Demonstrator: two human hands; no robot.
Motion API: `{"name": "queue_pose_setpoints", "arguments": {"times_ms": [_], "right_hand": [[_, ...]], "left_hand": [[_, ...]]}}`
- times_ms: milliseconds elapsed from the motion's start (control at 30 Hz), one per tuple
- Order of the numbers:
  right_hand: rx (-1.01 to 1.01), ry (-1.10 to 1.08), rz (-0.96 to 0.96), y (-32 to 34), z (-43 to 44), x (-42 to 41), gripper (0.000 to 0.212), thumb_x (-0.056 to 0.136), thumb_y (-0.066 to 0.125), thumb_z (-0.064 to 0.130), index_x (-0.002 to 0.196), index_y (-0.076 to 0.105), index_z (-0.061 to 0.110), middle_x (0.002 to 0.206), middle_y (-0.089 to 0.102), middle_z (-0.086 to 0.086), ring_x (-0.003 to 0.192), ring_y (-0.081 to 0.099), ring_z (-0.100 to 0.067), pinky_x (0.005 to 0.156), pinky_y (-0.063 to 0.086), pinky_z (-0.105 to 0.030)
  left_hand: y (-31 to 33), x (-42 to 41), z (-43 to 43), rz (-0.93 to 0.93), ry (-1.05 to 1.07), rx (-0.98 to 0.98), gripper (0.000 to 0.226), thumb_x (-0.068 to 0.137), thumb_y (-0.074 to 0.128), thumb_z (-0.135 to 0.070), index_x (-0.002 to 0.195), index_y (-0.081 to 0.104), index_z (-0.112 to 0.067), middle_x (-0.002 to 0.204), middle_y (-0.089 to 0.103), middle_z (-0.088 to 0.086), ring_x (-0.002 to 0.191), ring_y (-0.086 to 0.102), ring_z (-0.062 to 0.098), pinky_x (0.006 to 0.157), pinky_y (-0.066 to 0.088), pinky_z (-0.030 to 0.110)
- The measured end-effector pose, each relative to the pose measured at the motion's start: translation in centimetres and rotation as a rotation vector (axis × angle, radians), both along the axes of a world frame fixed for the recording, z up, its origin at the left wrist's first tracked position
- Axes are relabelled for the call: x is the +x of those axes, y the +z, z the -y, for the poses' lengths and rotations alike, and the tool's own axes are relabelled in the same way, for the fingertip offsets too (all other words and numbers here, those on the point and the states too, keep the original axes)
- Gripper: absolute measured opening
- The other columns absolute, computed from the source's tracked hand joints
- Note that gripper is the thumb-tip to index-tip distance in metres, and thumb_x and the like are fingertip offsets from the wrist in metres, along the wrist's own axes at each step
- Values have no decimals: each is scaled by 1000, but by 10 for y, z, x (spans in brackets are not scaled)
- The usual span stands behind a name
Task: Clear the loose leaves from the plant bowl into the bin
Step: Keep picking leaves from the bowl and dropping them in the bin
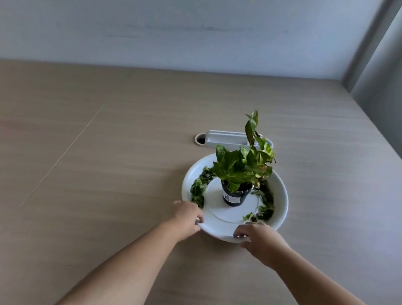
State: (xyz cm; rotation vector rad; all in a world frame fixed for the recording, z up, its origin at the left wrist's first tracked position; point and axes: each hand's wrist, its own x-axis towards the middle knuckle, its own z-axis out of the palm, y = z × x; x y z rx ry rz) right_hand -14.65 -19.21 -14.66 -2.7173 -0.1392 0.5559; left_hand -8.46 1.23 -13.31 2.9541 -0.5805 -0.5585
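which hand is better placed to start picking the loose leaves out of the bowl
Probably the right hand: its fingers rest on the white bowl rim just below the nearest loose leaves. The left hand grips the rim too.

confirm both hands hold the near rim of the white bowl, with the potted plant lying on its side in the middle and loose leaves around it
Not quite. In the head view the potted plant stands upright in the middle of the bowl, not on its side. The rest holds: the left hand and right hand each have a grip on the near rim, and loose leaves lie around the pot.
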Motion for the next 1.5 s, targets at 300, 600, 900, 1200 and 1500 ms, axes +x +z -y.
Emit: {"name": "queue_pose_setpoints", "arguments": {"times_ms": [300, 600, 900, 1200, 1500], "right_hand": [[-306, 40, 126, 13, 40, 7, 39, 82, 57, 14, 117, 57, 31, 126, 60, 9, 119, 51, -17, 102, 32, -30], [-72, 76, 116, -9, 20, -6, 29, 88, 54, 12, 114, 60, 23, 115, 63, 1, 107, 58, -21, 86, 50, -35], [-164, 34, 248, 4, 36, -13, 42, 85, 57, 23, 127, 51, 23, 134, 53, 3, 124, 47, -18, 106, 37, -35], [-50, 127, 196, -10, 15, -11, 21, 91, 48, 13, 108, 61, 16, 108, 62, -5, 100, 58, -24, 76, 48, -34], [-40, -60, 264, -9, 68, 0, 47, 77, 42, -12, 102, 66, 19, 111, 65, 2, 107, 57, -21, 89, 50, -37]], "left_hand": [[-17, -22, 22, 51, -118, -184, 39, 80, 69, -32, 119, 65, -27, 123, 60, -3, 118, 51, 18, 101, 36, 29], [-5, -2, -7, 70, -4, -22, 30, 87, 56, -19, 112, 67, -29, 119, 62, -4, 117, 52, 18, 97, 37, 32], [-5, -12, 9, 43, -41, -117, 35, 81, 67, -25, 116, 64, -27, 125, 56, -3, 121, 47, 19, 103, 33, 33], [-5, -6, -3, 83, -16, 6, 26, 87, 58, -25, 111, 67, -30, 117, 62, -5, 118, 52, 17, 104, 30, 35], [-10, -32, 34, -22, -140, -114, 27, 83, 67, -41, 106, 69, -27, 107, 66, -3, 103, 59, 18, 80, 47, 31]]}}
